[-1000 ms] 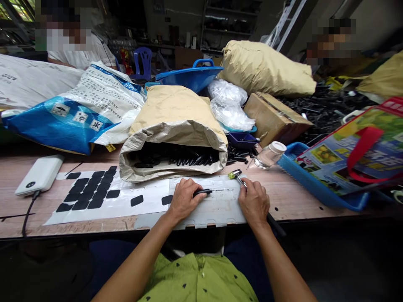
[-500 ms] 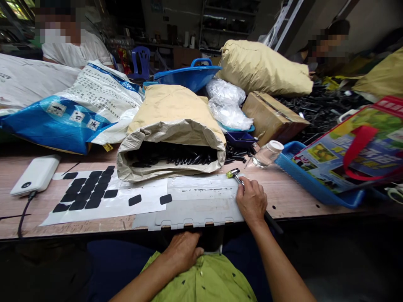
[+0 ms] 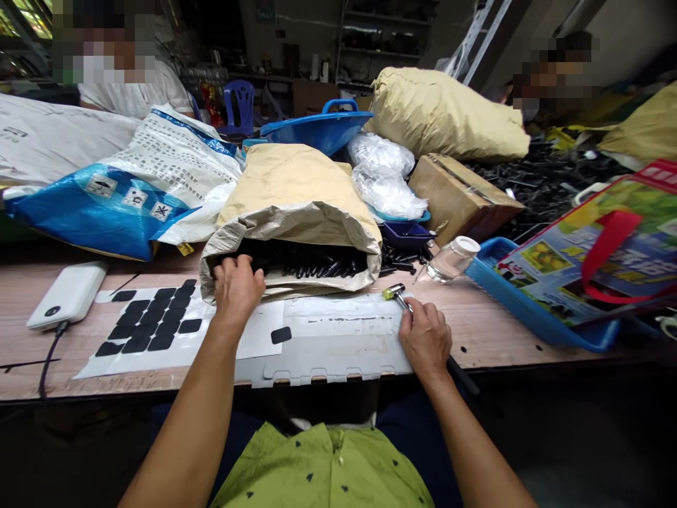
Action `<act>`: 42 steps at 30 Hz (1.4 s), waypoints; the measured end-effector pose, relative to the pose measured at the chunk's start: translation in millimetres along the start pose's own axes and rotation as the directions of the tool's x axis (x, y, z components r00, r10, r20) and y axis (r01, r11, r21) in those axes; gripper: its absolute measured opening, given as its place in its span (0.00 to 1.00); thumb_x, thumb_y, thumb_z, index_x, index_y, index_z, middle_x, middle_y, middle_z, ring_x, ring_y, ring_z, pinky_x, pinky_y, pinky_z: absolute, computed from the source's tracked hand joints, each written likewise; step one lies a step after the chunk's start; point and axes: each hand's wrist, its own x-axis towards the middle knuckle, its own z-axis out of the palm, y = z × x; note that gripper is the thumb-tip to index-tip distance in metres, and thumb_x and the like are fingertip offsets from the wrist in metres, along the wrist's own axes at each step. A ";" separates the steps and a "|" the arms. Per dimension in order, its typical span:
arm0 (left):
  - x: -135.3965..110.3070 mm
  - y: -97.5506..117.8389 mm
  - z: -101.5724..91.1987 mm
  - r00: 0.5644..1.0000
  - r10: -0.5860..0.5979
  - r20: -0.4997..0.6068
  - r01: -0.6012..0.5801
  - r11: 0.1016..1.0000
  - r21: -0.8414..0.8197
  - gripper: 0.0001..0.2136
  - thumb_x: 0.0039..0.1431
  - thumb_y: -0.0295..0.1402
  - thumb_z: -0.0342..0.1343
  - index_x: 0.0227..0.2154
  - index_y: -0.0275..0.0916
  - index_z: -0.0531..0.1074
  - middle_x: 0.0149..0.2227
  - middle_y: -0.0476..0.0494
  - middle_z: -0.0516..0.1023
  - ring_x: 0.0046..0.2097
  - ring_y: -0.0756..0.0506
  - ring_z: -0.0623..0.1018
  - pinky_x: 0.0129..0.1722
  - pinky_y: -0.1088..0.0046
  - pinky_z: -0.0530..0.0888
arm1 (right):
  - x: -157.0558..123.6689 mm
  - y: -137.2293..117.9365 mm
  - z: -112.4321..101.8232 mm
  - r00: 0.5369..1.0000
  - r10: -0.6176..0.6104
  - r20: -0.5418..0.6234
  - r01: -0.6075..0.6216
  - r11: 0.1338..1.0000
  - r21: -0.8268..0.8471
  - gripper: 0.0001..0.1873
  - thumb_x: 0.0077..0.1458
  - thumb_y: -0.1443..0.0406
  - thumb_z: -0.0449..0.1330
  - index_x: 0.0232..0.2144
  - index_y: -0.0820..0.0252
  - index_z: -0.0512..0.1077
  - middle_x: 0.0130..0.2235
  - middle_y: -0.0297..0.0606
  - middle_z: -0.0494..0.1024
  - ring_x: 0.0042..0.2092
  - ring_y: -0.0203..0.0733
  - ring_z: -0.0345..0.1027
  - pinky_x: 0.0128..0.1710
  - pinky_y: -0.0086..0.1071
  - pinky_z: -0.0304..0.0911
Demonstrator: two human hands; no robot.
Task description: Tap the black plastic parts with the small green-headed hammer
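My left hand (image 3: 236, 286) reaches to the open mouth of a brown paper sack (image 3: 296, 204) that lies on its side, full of black plastic parts (image 3: 312, 264); its fingers curl at the sack's lower lip, and what they hold is hidden. My right hand (image 3: 424, 339) rests on the table, closed round a small hammer (image 3: 395, 294) with a yellow-green head. Between the hands lies a grey plastic sheet (image 3: 338, 353). A white sheet (image 3: 159, 331) with several black pads lies left of it.
A white power bank (image 3: 68, 293) with cable lies at the left. A blue and white sack (image 3: 121, 190), a blue basin (image 3: 317, 130), a cardboard box (image 3: 460, 197), a small jar (image 3: 452, 259) and a blue tray (image 3: 529, 310) holding a printed bag crowd the table. Two people sit opposite.
My left hand left the grey sheet with a black part, dropped to my lap, then rose to the sack's mouth. The right hand stayed in place with the hammer.
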 end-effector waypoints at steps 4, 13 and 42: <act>15.8 -11.6 19.1 0.983 -0.158 0.096 0.146 0.981 0.125 0.27 0.59 0.45 0.58 0.56 0.33 0.67 0.54 0.20 0.74 0.59 0.22 0.70 0.55 0.42 0.69 | 0.2 -0.2 -0.7 1.000 0.002 0.006 -0.002 1.000 0.007 0.16 0.64 0.65 0.55 0.52 0.55 0.74 0.40 0.42 0.73 0.41 0.44 0.60 0.37 0.36 0.46; 15.0 -3.5 25.5 0.987 -0.037 0.156 0.029 0.998 0.054 0.27 0.60 0.47 0.56 0.57 0.36 0.68 0.51 0.26 0.77 0.53 0.27 0.76 0.51 0.52 0.72 | -0.2 -2.2 -1.5 1.000 0.007 0.009 -0.007 1.000 0.002 0.16 0.64 0.65 0.56 0.52 0.56 0.74 0.40 0.41 0.72 0.42 0.44 0.60 0.37 0.36 0.46; -26.0 29.6 33.7 0.981 0.132 -0.142 -0.191 0.558 -0.807 0.15 0.56 0.37 0.63 0.45 0.38 0.78 0.44 0.43 0.81 0.44 0.45 0.81 0.49 0.67 0.79 | 0.0 -1.0 -0.2 1.000 0.001 0.015 -0.001 1.000 -0.004 0.15 0.64 0.65 0.56 0.52 0.55 0.74 0.40 0.40 0.73 0.42 0.44 0.60 0.37 0.36 0.47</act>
